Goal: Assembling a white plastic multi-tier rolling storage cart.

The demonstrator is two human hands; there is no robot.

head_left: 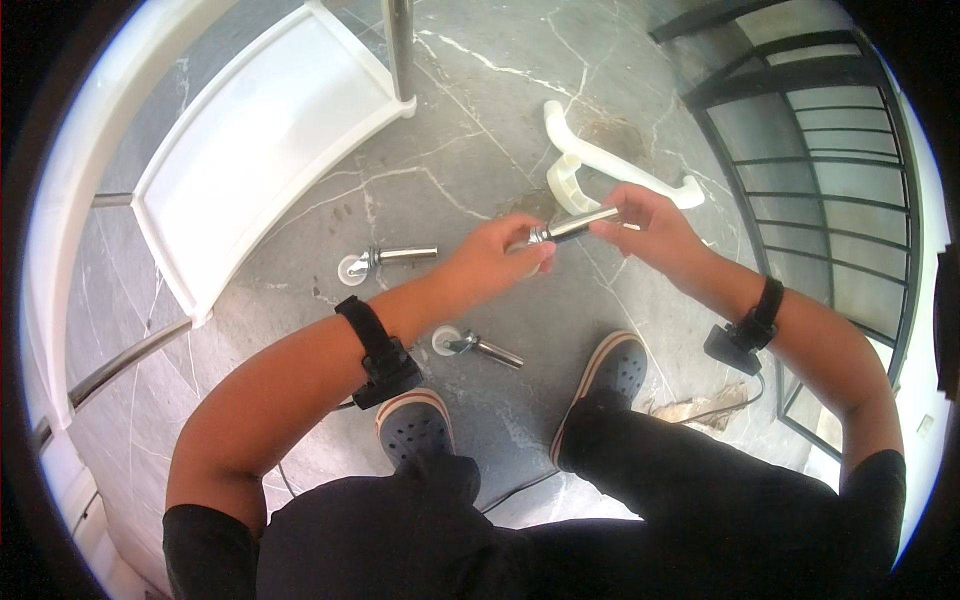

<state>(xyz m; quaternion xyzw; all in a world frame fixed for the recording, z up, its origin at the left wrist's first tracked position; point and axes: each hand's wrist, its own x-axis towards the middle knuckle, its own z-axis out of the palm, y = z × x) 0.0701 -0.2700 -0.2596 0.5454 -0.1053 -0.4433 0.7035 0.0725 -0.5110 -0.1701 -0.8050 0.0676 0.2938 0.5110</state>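
Note:
Between my two hands is a caster (582,226) with a shiny metal tube stem. My left hand (500,248) is closed round its wheel end, so the wheel is mostly hidden. The fingers of my right hand (650,225) pinch the far end of the tube. Below my left hand, two more casters lie on the floor: one caster (395,255) just left of the hand, another caster (478,346) nearer my feet. Both have whitish wheels and metal stems. Beyond my hands lies a white curved plastic bar (615,158) with a cream ring-shaped piece (566,183) against it.
At the left stands a white shelf panel (265,130) in a frame with metal tubes (398,50). A black metal rack (820,160) stands at the right. My shoes (415,428) rest on the grey veined floor. A torn brown scrap (708,404) lies beside my right leg.

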